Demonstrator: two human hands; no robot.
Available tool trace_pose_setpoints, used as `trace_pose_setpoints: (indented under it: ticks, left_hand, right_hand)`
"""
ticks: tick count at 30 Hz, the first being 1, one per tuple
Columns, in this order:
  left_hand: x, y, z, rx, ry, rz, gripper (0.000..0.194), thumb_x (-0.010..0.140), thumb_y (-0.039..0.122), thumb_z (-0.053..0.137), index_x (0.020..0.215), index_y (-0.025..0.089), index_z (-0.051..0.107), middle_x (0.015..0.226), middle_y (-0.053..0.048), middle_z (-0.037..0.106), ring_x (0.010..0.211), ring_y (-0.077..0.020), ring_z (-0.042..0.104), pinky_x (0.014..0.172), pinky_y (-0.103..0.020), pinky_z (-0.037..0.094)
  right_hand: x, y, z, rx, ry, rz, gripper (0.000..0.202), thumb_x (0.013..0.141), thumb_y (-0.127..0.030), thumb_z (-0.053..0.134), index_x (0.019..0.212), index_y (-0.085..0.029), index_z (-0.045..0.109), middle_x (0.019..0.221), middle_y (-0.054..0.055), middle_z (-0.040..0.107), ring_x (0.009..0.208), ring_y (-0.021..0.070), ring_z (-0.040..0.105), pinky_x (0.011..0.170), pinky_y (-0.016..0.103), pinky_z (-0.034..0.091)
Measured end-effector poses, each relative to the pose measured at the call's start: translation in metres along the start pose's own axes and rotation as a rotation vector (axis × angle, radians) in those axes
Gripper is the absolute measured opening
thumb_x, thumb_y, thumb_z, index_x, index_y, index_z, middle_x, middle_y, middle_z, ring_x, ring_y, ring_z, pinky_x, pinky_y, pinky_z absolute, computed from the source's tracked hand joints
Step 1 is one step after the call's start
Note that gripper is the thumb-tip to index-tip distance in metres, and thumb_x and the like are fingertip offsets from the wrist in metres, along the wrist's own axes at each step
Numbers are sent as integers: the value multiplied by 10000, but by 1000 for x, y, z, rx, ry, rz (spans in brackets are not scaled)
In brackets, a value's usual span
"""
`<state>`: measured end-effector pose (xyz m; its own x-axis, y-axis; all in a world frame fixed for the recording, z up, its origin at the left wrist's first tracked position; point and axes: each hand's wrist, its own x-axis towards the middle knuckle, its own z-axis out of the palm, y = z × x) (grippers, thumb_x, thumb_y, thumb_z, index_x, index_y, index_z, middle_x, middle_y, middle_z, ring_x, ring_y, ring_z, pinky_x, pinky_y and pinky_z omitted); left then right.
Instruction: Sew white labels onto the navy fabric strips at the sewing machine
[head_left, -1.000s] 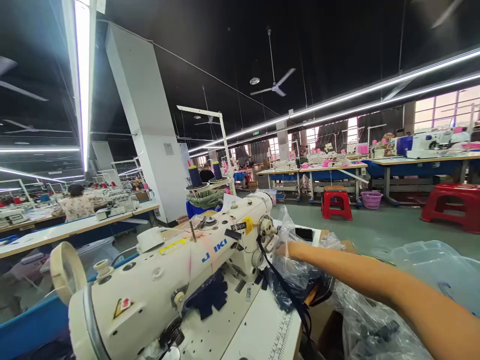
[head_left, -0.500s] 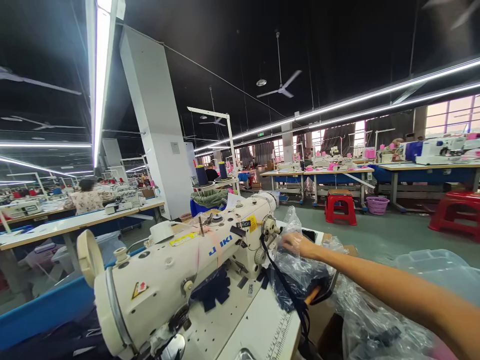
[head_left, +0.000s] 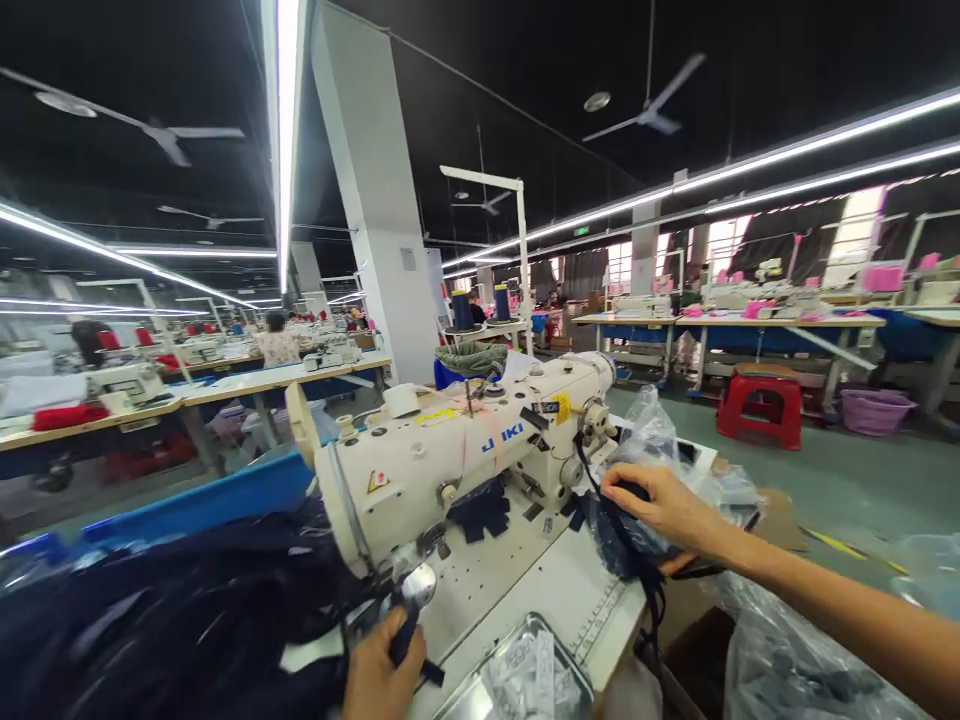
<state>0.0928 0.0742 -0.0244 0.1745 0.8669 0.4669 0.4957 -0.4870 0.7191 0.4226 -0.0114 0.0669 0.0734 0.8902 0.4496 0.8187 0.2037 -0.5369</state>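
A white sewing machine (head_left: 465, 440) stands across the middle of the view. My left hand (head_left: 386, 665), low at its needle end, is closed on a dark navy fabric strip (head_left: 406, 632). My right hand (head_left: 656, 500) is at the machine's right end, in front of a clear plastic bag (head_left: 649, 425) with dark contents. Its fingers are curled together around a small dark piece (head_left: 636, 490), whose kind I cannot make out. A long black strap (head_left: 619, 530) hangs just beside these fingers. Dark navy fabric (head_left: 187, 610) is heaped to the left of my left hand.
A metal tray (head_left: 532, 670) with small printed labels sits on the table's front part, near a printed ruler scale (head_left: 600, 610). Dark scraps (head_left: 480, 510) lie under the machine arm. More plastic bags (head_left: 802, 640) are at lower right; a red stool (head_left: 760, 405) stands beyond.
The view has swung left. My left hand has appeared at the needle end with the navy strip. My right hand has drawn back from the bag's far side toward me.
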Motion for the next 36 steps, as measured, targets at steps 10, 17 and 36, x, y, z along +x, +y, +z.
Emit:
trace_pose_setpoints:
  ticks: [10,17,36]
  left_hand:
    - [-5,1,-11,655,-235,369,295,602,-63,391,679,178,540,766,-32,587,776,-196,525,714,-323,420]
    - [-5,3,-12,630,-260,426,279,575,-48,395,695,176,511,721,-26,596,685,-187,537,647,-324,449]
    - [-32,-5,-13,707,-261,597,335,684,46,430,977,79,588,989,-116,635,916,-229,555,808,-319,508]
  right_hand:
    - [52,-34,180,81,-165,-142,165,803,-159,468,765,-171,627,750,38,638,705,182,578,657,288,403]
    - [59,-13,178,-51,197,-497,163,843,-159,462,767,-163,606,973,106,583,919,230,513,787,383,395]
    - [35,-40,205,-7,-325,-684,160,815,-127,506,941,-155,602,862,78,576,826,196,520,742,306,438]
